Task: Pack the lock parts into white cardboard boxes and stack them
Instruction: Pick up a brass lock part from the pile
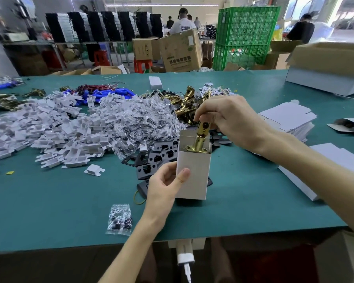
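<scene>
1. Currently, item in hand: brass latch (200, 137), 1 pc, upright, flanged end down and sitting right at the open mouth of the white box (192, 172); most of its body is above the rim, not yet inside
2. R hand (231, 119): over the box, fingertips curled and pinching the latch's top end, w/ nothing else in its grip
3. L hand (164, 184): grips the box low on its side, thumb flat on the front face, other fingers wrapped behind (can't tell if the box base rests on the table (70, 211) or hangs just above it)
4. Key relation: latch's long axis runs near vertical, top leaning slightly right, approx in line w/ the box's long axis; the box cavity lies straight below the R fingers, so I judge the next move to be a plain downward push, w/ the flange needing to clear the box walls
5. Stock nearby: loose screw bag (120, 219) near the L wrist; black plates (151, 160) just behind the box; more brass latches (186, 105) beyond it; flat box blanks (288, 117) to the right
6. Progress est.: early in this box; closing and stacking not yet done
</scene>
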`<state>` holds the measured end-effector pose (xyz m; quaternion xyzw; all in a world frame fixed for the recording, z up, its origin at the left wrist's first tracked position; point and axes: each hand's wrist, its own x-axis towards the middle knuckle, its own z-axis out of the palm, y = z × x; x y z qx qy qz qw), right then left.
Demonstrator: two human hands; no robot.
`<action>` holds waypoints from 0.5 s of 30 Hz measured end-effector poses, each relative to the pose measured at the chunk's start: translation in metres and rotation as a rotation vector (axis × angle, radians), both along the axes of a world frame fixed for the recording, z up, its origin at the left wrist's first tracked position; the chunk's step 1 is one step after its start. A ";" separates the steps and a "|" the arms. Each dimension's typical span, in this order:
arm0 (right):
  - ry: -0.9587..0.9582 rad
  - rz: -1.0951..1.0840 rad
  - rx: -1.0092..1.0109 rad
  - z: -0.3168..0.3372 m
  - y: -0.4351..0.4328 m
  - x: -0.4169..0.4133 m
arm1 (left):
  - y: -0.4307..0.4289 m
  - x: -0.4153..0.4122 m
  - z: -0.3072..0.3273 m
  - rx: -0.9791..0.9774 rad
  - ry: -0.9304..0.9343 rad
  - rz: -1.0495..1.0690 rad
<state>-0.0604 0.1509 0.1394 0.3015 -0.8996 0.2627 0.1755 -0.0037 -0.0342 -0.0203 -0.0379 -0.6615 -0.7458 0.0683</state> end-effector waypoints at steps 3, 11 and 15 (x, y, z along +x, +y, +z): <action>0.005 -0.015 -0.006 0.001 0.000 0.003 | 0.000 0.000 0.000 0.010 0.001 -0.021; -0.029 -0.029 -0.040 -0.002 -0.003 0.005 | 0.000 0.003 0.003 0.012 0.007 -0.072; -0.080 0.004 0.063 -0.016 -0.016 0.009 | 0.001 0.003 0.004 0.012 0.001 -0.075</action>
